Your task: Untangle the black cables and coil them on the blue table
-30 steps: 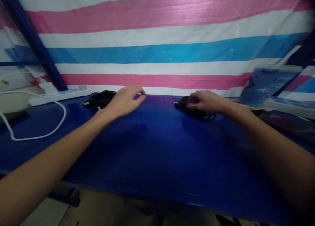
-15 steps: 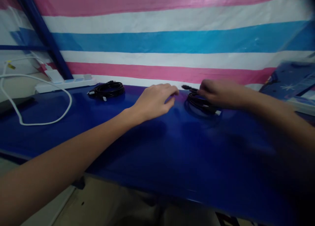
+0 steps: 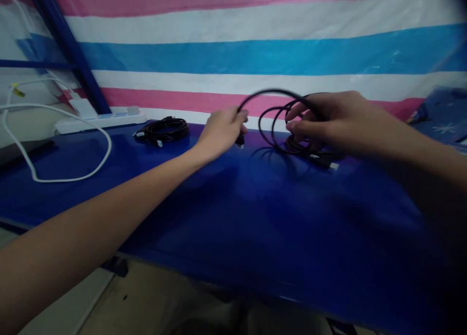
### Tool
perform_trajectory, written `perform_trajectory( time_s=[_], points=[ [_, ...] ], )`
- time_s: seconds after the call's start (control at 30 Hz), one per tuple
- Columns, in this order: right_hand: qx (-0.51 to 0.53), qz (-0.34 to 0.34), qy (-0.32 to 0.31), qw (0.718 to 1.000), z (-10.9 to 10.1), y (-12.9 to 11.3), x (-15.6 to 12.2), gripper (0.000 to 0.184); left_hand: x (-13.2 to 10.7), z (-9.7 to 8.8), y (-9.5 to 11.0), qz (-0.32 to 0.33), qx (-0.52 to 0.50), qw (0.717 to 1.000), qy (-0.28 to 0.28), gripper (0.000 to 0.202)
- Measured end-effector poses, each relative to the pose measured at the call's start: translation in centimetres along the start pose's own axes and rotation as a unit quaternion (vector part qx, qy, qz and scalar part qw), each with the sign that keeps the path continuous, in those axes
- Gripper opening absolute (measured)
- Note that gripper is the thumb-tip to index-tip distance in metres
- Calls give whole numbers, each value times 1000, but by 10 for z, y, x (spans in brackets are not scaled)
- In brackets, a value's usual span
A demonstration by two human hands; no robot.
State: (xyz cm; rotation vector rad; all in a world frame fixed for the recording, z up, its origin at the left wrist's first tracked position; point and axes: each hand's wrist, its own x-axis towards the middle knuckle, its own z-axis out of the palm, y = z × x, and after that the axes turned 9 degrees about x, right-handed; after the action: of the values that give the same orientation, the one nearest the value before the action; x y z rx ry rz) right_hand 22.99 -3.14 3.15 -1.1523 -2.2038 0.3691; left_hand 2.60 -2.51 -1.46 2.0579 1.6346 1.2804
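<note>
Black cable (image 3: 275, 90) is strung between both hands, over the glossy blue tabletop (image 3: 233, 213). Left hand (image 3: 224, 128): fingers closed on one end of it, connector poking out below them, pale tip down. Right hand (image 3: 335, 113): thumb and fingers gripping strands of the same cable, exact finger contact partly hidden. Between the hands one strand arches up; a couple of loose loops hang just left of the right fingers. Rest of the coil sits on the tabletop under the right hand, with a pale-tipped connector (image 3: 324, 162) lying just beside it. Second black cable (image 3: 171, 136), neatly coiled, lies left of the left hand, apart from it, two pale plug ends showing. Behind that coil to the left: white power strip (image 3: 109, 122) with white charger (image 3: 83, 107) plugged in, white cable (image 3: 69, 180) looping onto the tabletop. Striped sheet (image 3: 233, 57) forms the backdrop.
</note>
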Motion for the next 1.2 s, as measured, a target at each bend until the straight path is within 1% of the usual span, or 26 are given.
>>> perform_trajectory(
  time_s=[0.03,0.07,0.13,0.2,0.23,0.27,0.3,0.37,0.4,0.47,0.57,0.63,0.7,0.77,0.83,0.87,0.93,0.97,1.03,1.1,1.2],
  points=[
    [53,21,-10,998,-3,6,2,23,2,-3,0,-42,-71,997,4,24],
    [111,36,-19,993,-3,12,3,22,2,-6,0,-78,-139,987,-3,22],
    [213,49,-33,975,3,20,4,20,0,-8,4,-131,-250,958,-39,20],
    [290,26,-50,955,17,21,4,20,-5,-5,10,-168,-320,928,-85,18],
    [309,-1,-63,949,25,20,3,25,-8,-1,13,-187,-341,915,-107,17],
    [310,-41,-75,947,33,17,1,33,-11,3,16,-202,-354,904,-125,17],
    [288,-86,-86,950,40,15,-1,43,-14,8,18,-211,-362,897,-140,16],
    [195,-163,-88,963,51,10,-5,59,-19,18,21,-218,-363,892,-159,18],
    [144,-185,-82,969,55,8,-6,63,-21,21,22,-216,-361,892,-166,19],
    [88,-209,-67,972,58,7,-8,64,-24,25,23,-209,-369,889,-175,20],
    [100,-228,-40,968,59,7,-8,53,-26,25,27,-206,-396,879,-167,17],
    [144,-217,-24,965,58,6,-8,42,-26,23,29,-191,-415,874,-164,16],
    [199,-167,-17,965,57,3,-8,35,-26,22,29,-164,-424,873,-179,20],
    [250,-105,-19,962,55,2,-8,32,-26,21,26,-152,-397,886,-184,23],
    [299,-79,-20,951,54,3,-6,29,-24,21,22,-168,-335,913,-163,22],
    [329,-77,-20,941,54,4,-5,27,-23,21,19,-184,-304,922,-153,26],
    [404,-75,-9,912,53,6,-3,21,-21,19,16,-222,-269,927,-139,40],
    [437,-67,0,897,53,7,-2,19,-21,18,16,-242,-270,923,-132,46],
    [479,-42,22,876,52,6,-1,14,-21,15,17,-281,-298,904,-124,53],
    [499,-29,45,865,49,4,1,11,-24,14,20,-311,-338,879,-130,53],
    [511,-17,76,856,46,-1,1,11,-30,16,25,-346,-384,843,-147,48]
  ],
)
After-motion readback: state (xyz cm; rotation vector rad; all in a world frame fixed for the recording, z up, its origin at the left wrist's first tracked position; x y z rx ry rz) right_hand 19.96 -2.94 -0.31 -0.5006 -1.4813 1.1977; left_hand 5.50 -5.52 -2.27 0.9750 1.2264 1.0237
